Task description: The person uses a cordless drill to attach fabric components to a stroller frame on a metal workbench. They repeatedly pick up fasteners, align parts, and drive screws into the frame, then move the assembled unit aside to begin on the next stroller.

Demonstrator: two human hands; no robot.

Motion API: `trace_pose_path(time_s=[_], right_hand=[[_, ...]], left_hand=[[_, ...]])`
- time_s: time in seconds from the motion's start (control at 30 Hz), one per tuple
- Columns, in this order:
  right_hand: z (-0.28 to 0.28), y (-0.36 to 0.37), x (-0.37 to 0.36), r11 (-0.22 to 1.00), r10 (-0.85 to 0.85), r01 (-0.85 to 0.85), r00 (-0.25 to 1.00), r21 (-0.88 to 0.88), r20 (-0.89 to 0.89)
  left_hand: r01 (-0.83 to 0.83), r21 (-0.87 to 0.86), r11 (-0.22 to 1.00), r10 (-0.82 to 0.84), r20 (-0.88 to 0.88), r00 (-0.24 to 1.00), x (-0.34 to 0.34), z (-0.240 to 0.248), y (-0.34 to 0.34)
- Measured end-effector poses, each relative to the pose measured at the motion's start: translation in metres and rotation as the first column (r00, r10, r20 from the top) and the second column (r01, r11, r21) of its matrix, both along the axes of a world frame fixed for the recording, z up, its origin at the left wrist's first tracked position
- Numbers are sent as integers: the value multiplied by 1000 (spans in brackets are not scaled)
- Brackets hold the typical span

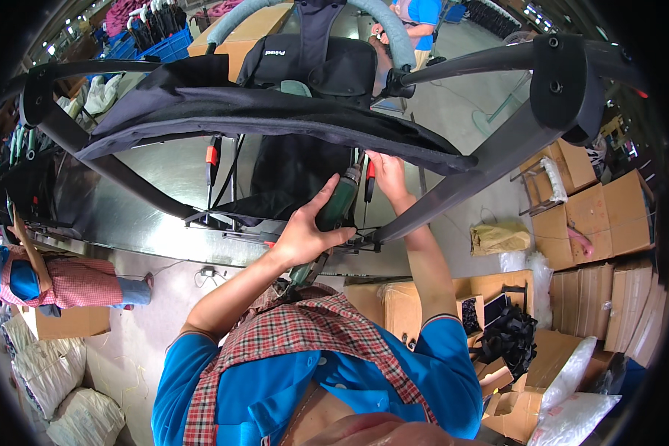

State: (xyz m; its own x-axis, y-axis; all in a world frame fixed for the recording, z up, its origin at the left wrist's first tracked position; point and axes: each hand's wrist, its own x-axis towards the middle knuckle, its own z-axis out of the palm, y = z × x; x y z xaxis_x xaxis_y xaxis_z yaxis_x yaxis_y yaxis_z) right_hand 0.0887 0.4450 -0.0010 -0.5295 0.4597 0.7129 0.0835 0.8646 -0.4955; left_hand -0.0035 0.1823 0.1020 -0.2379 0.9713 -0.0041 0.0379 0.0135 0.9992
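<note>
My left hand (pixel 303 234) is wrapped round a green power screwdriver (pixel 337 204), its tip directed away from me into the stroller frame. Beside that tip is my right hand (pixel 386 172), its fingers pinched together under the edge of the black fabric (pixel 275 111); what they hold is too small to make out. A red-and-black strap piece (pixel 369 178) hangs between the screwdriver and my right wrist. The dark stroller frame (pixel 468 178) stands on a metal-topped table (pixel 171 241), its tubes spreading to both sides of my arms. A second red clip (pixel 212 154) sits farther left.
At the left, a person in a checked apron (pixel 67 281) works at the same table. Another person in blue (pixel 424 15) stands beyond the frame. Cardboard boxes (pixel 591 223) and a heap of black straps (pixel 509 334) lie at the right. White sacks (pixel 48 368) rest at lower left.
</note>
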Motion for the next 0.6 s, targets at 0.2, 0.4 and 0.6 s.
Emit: trace_pose_path(time_s=[0.2, 0.4, 0.6], right_hand=[[6, -9, 0, 1000, 6, -7, 1000, -24, -28], [17, -15, 0, 1000, -24, 24, 998, 13, -58], [35, -28, -2, 997, -15, 15, 1000, -72, -2]], left_hand=[[-16, 86, 996, 22, -74, 997, -4, -17, 5], [-14, 50, 999, 12, 33, 999, 2, -9, 5], [-19, 69, 997, 16, 36, 999, -1, -21, 9]])
